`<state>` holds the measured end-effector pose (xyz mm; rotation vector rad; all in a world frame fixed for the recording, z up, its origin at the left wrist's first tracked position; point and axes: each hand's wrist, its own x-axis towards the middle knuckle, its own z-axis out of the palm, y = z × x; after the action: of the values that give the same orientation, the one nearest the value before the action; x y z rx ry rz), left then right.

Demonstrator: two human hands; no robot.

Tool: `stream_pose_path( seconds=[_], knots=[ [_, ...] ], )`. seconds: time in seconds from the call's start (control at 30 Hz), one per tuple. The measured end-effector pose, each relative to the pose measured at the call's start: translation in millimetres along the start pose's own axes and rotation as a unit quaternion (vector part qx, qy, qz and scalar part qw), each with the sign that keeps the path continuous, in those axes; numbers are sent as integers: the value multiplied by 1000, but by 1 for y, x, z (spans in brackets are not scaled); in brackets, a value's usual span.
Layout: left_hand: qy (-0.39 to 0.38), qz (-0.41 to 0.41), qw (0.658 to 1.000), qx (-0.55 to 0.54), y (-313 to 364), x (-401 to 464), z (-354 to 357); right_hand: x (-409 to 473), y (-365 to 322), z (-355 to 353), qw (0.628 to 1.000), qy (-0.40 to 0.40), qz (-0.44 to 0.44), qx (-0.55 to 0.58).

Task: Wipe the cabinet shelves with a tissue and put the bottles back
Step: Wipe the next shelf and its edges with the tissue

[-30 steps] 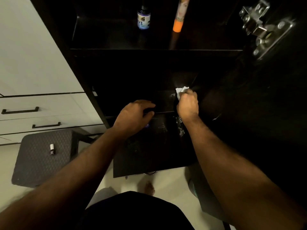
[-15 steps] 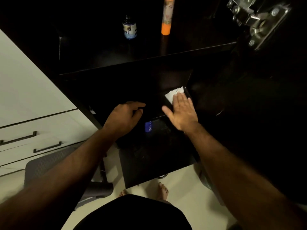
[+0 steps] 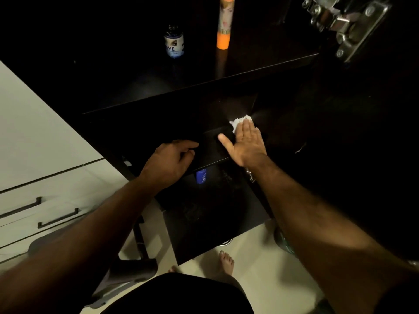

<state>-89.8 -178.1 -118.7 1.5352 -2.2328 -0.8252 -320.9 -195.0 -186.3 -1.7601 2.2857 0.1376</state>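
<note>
One tissue [image 3: 239,122], white and crumpled, sits under your right hand [image 3: 248,145]. Your fingers [image 3: 246,130] lie flat and straight on top of it, close together, thumb splayed out to the left; only the far edge of the tissue pokes out past the fingertips. It's pressed on the middle shelf [image 3: 215,143], a dark glossy board, near its right end.

Your left hand [image 3: 169,160] rests at the front edge of that same shelf, just left of the right hand, not touching it. Its fingers are curled over the edge; too dark to tell if they hold anything.

Bottle count: three visible.
- Two on the upper shelf [image 3: 158,85], standing upright, near each other but apart: a short dark bottle [image 3: 174,43] with a blue-and-white label, and to its right a tall slim spray can [image 3: 224,23], pale body with an orange base. The glossy shelf top reflects the can.
- One small blue bottle [image 3: 201,176] on the lower shelf, below the front edge of the middle shelf, between your two wrists. Only partly seen.

Cabinet is black and smooth throughout. One metal hinge [image 3: 342,21], shiny with screws, sits at top right.

Left of the cabinet: white flat-front drawers [image 3: 34,200] with two black bar handles. Pale floor below, a grey stool [image 3: 127,270] at lower left, bare toes [image 3: 225,262] visible near the cabinet base.
</note>
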Motion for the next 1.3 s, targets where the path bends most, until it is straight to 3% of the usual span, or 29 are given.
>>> stream_pose_path(
  seconds=[0.27, 0.4, 0.63, 0.8, 0.93, 1.03, 1.2, 1.3],
  knots=[
    [-1, 8, 1000, -12, 1, 5, 0, -15, -29, 0, 988, -4, 127, 88],
    [-3, 0, 1000, -29, 3, 4, -3, -35, -32, 14, 988, 6, 131, 77],
    [-1, -4, 1000, -8, 3, 0, -1, -3, -21, 5, 998, 19, 34, 42],
    [6, 4, 1000, 7, -5, -6, 2, -54, -23, 28, 989, 29, -142, 3],
    [-2, -16, 999, 48, -14, -12, 4, -37, 6, 19, 996, 44, -71, -5],
    [11, -12, 999, 52, -17, -17, 5, -16, -21, 11, 999, 27, -20, 4],
    [16, 21, 999, 28, -22, -29, 6, -54, -58, 27, 984, 30, -172, 19],
    [2, 11, 1000, 8, -26, -38, 3, -58, -22, 28, 988, 59, -144, 3]
  ],
)
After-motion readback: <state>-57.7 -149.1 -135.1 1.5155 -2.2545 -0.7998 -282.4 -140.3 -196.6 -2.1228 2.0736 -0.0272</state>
